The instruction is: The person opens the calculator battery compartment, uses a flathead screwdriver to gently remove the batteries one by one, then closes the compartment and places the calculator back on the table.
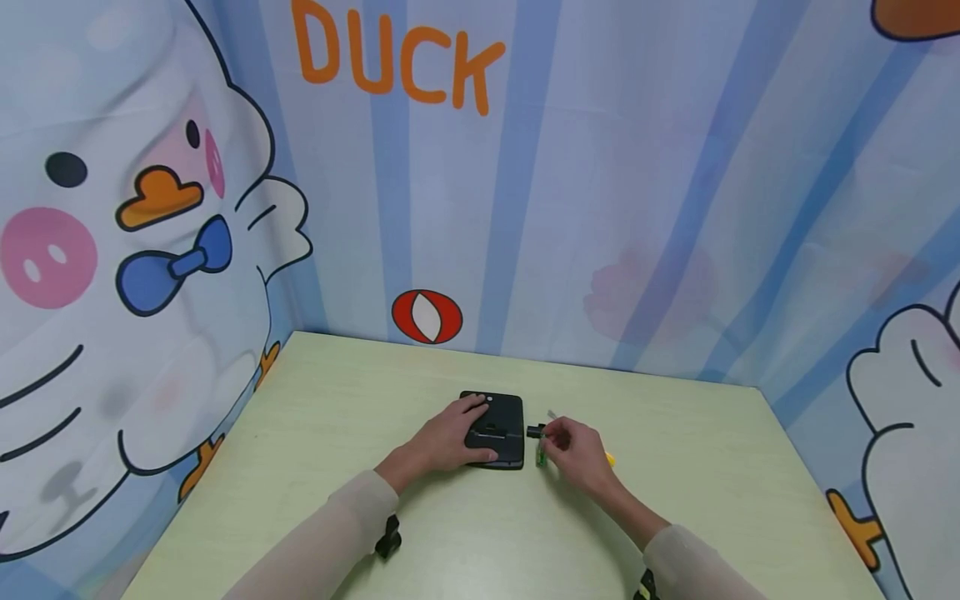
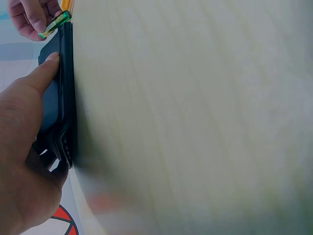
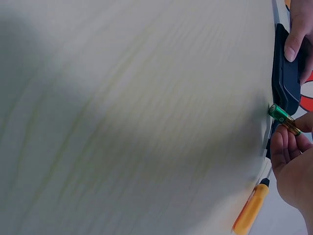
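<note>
A flat black device [image 1: 510, 417] lies on the table with a recessed slot in its upward face. My left hand [image 1: 450, 437] holds it, the thumb on the near part and the fingers reaching over the far part. In the left wrist view, fingertips bend at the device's edge. Just right of the device, my right hand [image 1: 576, 454] pinches a green cylindrical battery [image 3: 282, 116] between thumb and fingers. A small black piece [image 1: 535, 431] sits between the device and the right hand, partly hidden by the fingers.
A screwdriver with a yellow-orange handle [image 3: 251, 209] lies beside the right hand, mostly covered by that hand in the head view. The pale table [image 1: 360, 392] meets a printed cloth backdrop [image 1: 562, 208] at its back edge.
</note>
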